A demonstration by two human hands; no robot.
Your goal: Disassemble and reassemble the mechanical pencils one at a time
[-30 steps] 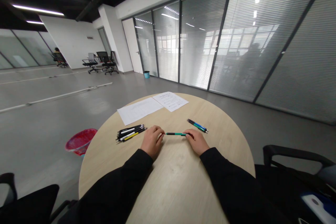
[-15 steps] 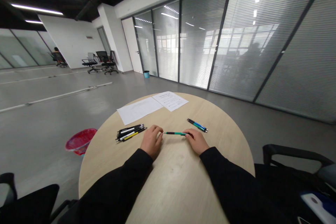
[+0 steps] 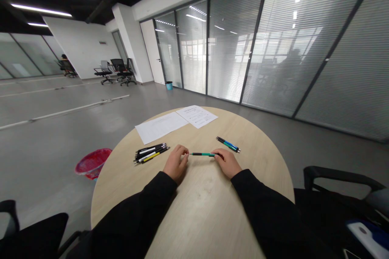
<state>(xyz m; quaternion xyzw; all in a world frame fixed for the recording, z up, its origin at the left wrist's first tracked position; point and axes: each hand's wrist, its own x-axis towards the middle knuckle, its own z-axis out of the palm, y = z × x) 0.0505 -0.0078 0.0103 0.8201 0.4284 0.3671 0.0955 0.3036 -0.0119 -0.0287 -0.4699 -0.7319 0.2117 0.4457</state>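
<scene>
A green pen (image 3: 204,154) with a dark grip section lies level between my hands, its tip to the left. My right hand (image 3: 227,163) is closed on its right end, covering that end. At the tip, the thumb and fingers of my left hand (image 3: 176,164) pinch something thin and pale in line with the pen; its kind is too small to make out. Beyond my right hand lie a blue pen (image 3: 230,144) and a second green pen (image 3: 227,145), side by side. Left of my left hand is a pile of several black, white and yellow pens (image 3: 150,154).
Two printed paper sheets (image 3: 162,127) lie at the far side of the round wooden table (image 3: 258,129). A red-lined bin (image 3: 92,163) stands on the floor to the left. Black chairs flank me, one with an armrest (image 3: 343,176) at right. Glass partitions with blinds stand beyond.
Both hands and the pen stay almost where they were. The view has shifted very slightly.
</scene>
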